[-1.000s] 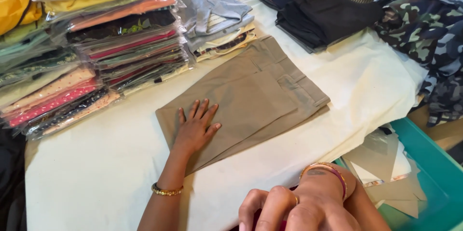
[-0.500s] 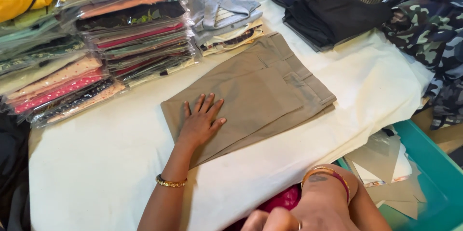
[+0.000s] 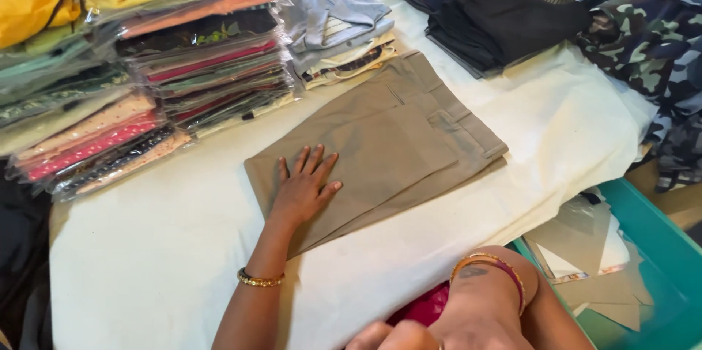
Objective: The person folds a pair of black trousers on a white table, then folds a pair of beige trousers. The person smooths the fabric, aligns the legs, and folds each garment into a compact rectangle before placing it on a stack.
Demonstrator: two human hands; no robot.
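Pressing flat on the folded khaki trousers (image 3: 380,149), your left hand (image 3: 302,190) is lying palm down with the fingers spread apart, gripping nothing, over the near left end of the fold. You are wearing a gold bangle (image 3: 259,278) on that wrist. Your right hand (image 3: 431,324) is sitting low at the near edge of the table, its fingers curled together by a bit of red cloth (image 3: 424,306); whether it is gripping that cloth cannot be told, as the picture is cutting it off.

The trousers are lying slantwise across the middle of the white-covered table (image 3: 146,262), waistband pointing toward the far right. Along the far left edge, stacks of bagged garments (image 3: 153,65) are standing just beside the trousers. At the far edge, a pile of folded shirts (image 3: 333,24) is nearly touching the trousers' far corner, and dark folded clothes (image 3: 497,17) are resting toward the far right corner. Camouflage fabric (image 3: 651,35) is hanging off the right edge, and a teal bin (image 3: 658,247) with paper sheets is sitting beside the near right corner
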